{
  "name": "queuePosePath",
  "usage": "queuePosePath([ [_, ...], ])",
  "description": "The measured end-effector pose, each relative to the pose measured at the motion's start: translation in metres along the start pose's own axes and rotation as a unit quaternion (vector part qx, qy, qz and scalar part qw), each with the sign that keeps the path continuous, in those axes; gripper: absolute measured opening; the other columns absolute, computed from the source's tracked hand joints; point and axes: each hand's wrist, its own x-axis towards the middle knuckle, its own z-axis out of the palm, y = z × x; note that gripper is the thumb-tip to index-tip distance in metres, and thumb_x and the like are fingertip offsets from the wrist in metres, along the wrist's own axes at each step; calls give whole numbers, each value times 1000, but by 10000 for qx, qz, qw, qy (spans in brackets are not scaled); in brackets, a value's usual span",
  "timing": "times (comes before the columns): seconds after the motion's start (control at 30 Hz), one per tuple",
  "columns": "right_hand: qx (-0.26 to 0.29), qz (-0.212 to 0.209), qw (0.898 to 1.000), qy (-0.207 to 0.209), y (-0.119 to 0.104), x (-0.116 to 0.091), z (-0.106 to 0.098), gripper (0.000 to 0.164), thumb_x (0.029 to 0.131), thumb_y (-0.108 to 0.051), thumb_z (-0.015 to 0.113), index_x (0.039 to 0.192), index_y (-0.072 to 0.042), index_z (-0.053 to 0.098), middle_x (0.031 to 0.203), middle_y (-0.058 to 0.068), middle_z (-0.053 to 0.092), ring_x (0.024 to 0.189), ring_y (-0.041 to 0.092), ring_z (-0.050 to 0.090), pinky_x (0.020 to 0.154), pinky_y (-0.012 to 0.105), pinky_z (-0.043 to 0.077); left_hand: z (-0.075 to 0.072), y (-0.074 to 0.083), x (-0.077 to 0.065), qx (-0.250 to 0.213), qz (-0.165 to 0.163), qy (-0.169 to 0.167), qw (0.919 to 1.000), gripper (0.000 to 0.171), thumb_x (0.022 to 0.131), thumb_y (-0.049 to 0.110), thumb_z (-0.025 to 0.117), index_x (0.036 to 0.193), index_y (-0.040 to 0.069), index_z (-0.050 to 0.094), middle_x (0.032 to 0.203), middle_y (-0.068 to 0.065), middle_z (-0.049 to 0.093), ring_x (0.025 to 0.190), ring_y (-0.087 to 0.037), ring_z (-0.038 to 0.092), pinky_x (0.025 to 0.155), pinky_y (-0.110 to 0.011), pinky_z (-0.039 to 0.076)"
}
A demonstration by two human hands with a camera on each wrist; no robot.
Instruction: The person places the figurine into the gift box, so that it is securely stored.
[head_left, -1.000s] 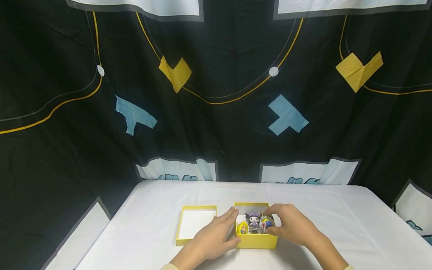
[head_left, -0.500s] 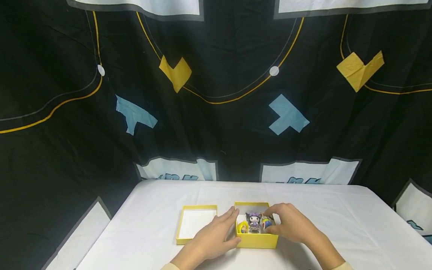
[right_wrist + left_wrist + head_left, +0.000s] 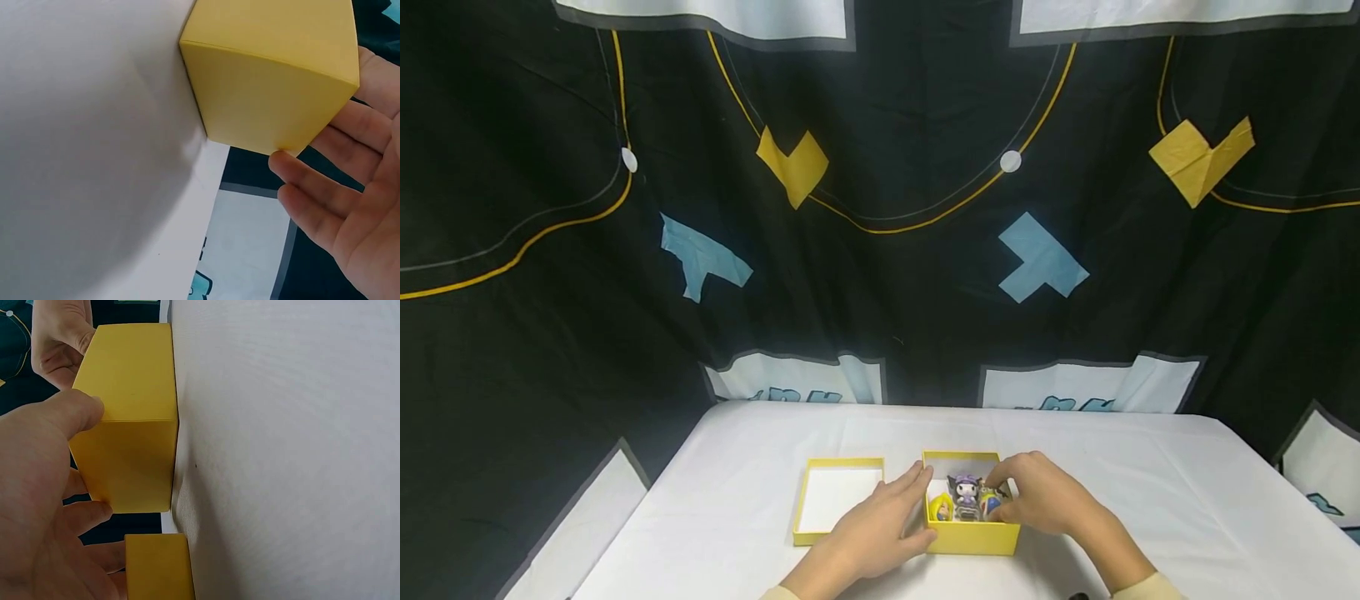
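Note:
A yellow box (image 3: 973,538) stands open-topped on the table, with several small figurines inside. At its left is a yellow-hooded figurine (image 3: 941,507). The middle one is a purple-and-black character figurine (image 3: 966,493). On the right sits a blue, yellow and red figurine (image 3: 990,502), partly covered by fingers. My left hand (image 3: 880,529) holds the box's left end, thumb at the front corner and fingers along the side. My right hand (image 3: 1043,493) reaches over the right wall, thumb and fingertips pinching the right figurine. In the right wrist view, other fingers (image 3: 319,178) lie outside the box wall.
A yellow-edged lid (image 3: 838,497) with a white inside lies just left of the box. White cloth covers the table (image 3: 760,450). A black patterned curtain (image 3: 887,308) hangs behind it. A small dark thing (image 3: 1078,597) shows at the bottom edge by the right sleeve.
The right figurine has shifted slightly and sits lower in the box, the right fingers moving with it. My left hand, the box and the lid keep their places.

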Motion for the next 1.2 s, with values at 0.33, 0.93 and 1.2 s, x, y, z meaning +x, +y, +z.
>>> queuePosePath([
  [0.33,-207,51,9994,-265,-2,8,-1,25,63,-18,89,85,-11,79,81,-6,71,73,12,58,65,32,54,-1,1,-1,44,25,19,10000,78,93,51,57,153,7,31,158,-11,27,138,-28,37,108,-54,34],
  [0.93,-873,316,9953,-285,-4,15,8,19,61,-12,88,70,-19,72,66,-13,60,60,7,52,58,31,50,-1,1,1,-20,-7,-82,10000,77,93,49,58,153,9,31,158,-11,27,140,-26,35,109,-53,32],
  [1.2,-1056,599,9919,-371,-8,17,13,23,62,-12,90,70,-20,71,66,-13,60,62,8,53,62,32,52,-1,1,1,-66,-98,-109,9999,78,92,49,58,153,9,31,158,-9,26,141,-26,33,110,-52,31],
])
